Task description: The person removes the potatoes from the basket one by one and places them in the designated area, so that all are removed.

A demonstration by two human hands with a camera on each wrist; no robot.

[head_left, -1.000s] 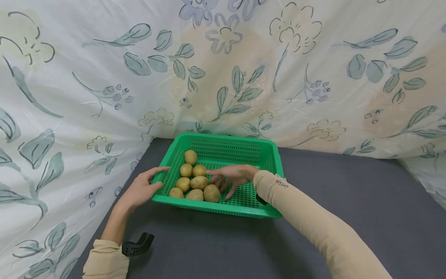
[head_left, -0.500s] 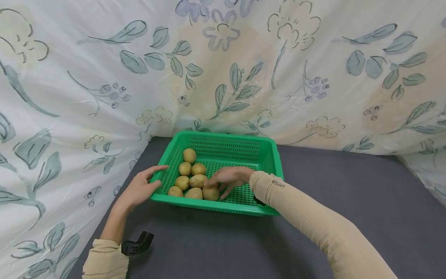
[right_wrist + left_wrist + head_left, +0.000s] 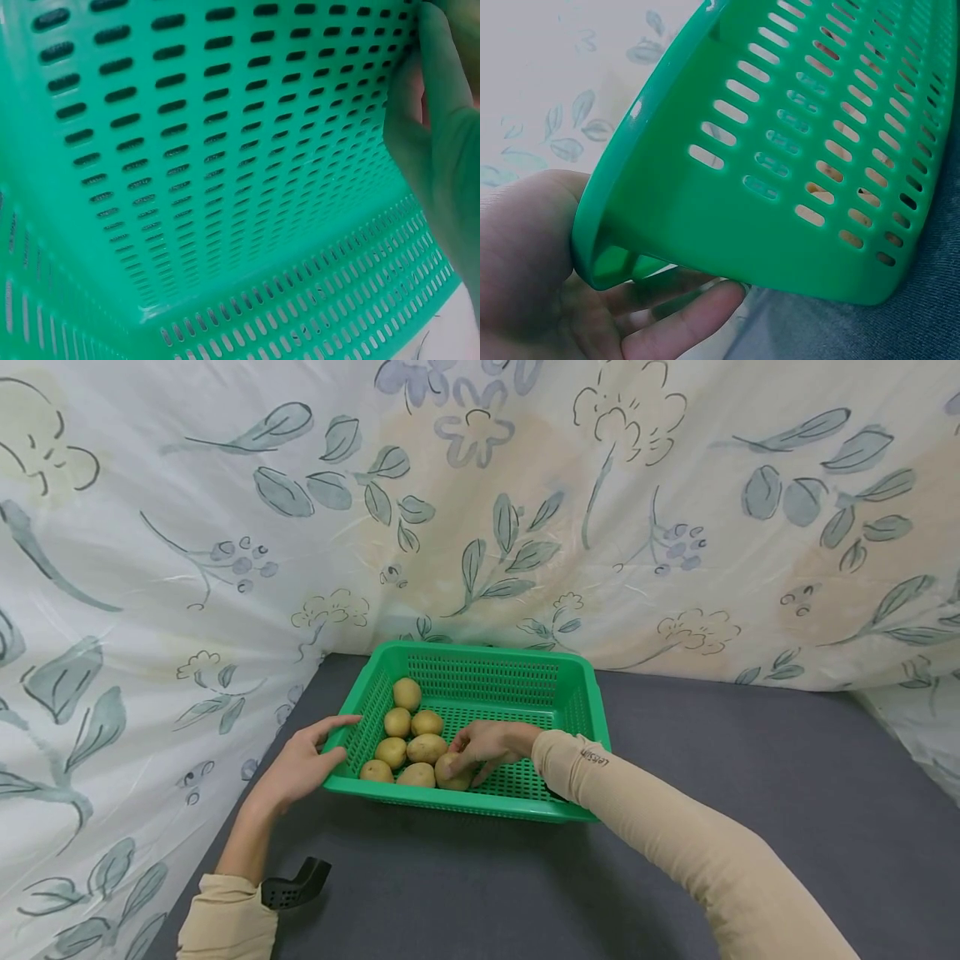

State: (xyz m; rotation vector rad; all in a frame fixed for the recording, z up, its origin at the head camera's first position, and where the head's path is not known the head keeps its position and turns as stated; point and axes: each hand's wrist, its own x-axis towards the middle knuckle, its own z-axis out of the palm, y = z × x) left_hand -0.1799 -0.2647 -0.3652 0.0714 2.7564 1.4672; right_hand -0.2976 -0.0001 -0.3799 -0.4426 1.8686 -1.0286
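A green plastic basket [image 3: 495,807] with slotted walls holds several potatoes [image 3: 427,748], gathered in its left half. My left hand [image 3: 306,764] holds the basket's left rim. In the left wrist view, the rim of the basket [image 3: 604,202] sits between the palm and the curled fingers [image 3: 686,322]. Inside the basket, my right hand [image 3: 491,745] grips the potato [image 3: 444,768] at the front right of the group, thumb and fingers around it. At the right wrist view's upper right edge, the right hand [image 3: 442,142] partly covers a brownish potato [image 3: 463,34].
The basket stands on a dark grey table [image 3: 750,777], near a floral curtain [image 3: 465,527] that hangs behind and to the left. A black wrist-camera mount [image 3: 296,885] juts from the left sleeve. The basket's right half shows bare slotted floor [image 3: 525,777].
My right hand has moved left and down onto the front right potato, and its spread fingers have closed around it. The left hand has kept its place on the rim.
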